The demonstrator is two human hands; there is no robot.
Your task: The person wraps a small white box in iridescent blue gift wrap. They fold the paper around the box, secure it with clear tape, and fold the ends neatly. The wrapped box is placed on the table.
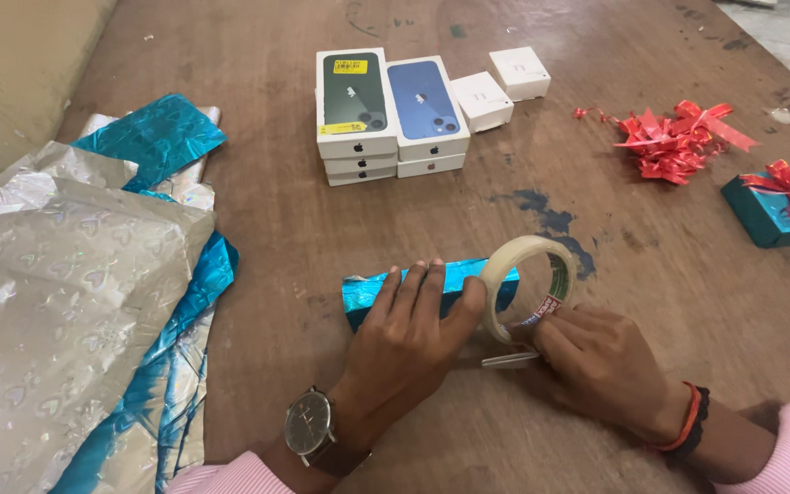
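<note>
The left hand [409, 334] lies flat, fingers spread, pressing a blue foil-wrapped box [422, 285] on the counter [258, 247] at centre. At its 3 o'clock the right hand [596, 361] pinches a clear tape roll [532, 285], touching the box's end. Stacked phone boxes [390, 114] sit at 12 o'clock, foil sheets [75, 302] at 9.

- The brown wooden bench [258, 229], scuffed and paint-stained, carries everything.
- Stacked phone boxes [390, 119] stand mid-bench.
- Right of them: two small white boxes [500, 87].
- Further right: red ribbon bows [669, 137] and a wrapped blue box [765, 215].
- Left of them: silver and blue foil sheets [75, 302].
- Below them: a blue-wrapped box [368, 291] and a tape roll [532, 284].
</note>
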